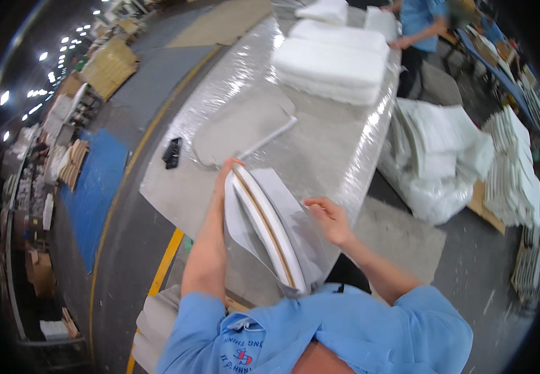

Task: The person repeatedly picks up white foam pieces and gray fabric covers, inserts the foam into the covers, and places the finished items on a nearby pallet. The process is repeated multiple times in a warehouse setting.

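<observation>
White pad, brown-striped lengthwise

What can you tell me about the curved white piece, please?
The curved white piece is a slim arc, perhaps foam, with a tan strip along its middle. Edge up, it runs between pale grey sheets, its near end by the blue shirt. The left hand is at its far end; the right hand is apart.

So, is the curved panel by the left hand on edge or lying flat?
On edge: the curved panel has its narrow, brown-striped side facing up, with pale sheeting along both flanks.
</observation>
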### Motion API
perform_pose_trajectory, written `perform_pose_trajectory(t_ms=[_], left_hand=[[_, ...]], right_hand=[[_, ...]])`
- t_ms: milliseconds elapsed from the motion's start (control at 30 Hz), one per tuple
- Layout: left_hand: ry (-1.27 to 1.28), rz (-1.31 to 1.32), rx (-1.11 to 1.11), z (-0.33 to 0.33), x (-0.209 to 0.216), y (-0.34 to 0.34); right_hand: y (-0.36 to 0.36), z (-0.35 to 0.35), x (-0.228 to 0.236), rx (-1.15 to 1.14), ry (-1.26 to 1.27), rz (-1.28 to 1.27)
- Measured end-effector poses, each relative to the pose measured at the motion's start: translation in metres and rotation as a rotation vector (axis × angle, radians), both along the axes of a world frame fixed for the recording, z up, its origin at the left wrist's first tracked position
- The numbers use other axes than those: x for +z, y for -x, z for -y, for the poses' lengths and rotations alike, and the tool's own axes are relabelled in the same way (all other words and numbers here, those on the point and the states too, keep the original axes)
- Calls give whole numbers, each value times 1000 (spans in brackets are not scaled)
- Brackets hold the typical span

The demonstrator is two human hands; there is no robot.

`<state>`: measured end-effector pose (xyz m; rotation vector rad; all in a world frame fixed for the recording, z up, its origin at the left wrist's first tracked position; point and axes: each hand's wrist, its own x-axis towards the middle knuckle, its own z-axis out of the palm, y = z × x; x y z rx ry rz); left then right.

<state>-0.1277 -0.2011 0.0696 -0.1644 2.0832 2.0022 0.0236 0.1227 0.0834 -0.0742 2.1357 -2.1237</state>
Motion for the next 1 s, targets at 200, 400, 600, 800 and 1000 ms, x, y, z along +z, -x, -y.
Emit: perform_pose_trajectory(t_ms=[200, 400, 600, 800, 1000], left_hand=[[279, -139, 201, -10, -12, 8], [105, -134, 393, 18, -6, -34], [-72, -48, 705, 37, 10, -125], [-399, 195, 779, 31, 18, -233], [-324, 34, 887, 2, -4, -341]], right_hand=[[-144, -112, -45, -19, -14, 360], [-179, -78, -21, -114, 70, 85], [-145, -51, -33, -349, 95, -12], [-59, -57, -38, -389, 287, 72], [-39, -57, -19, -271, 202, -45]])
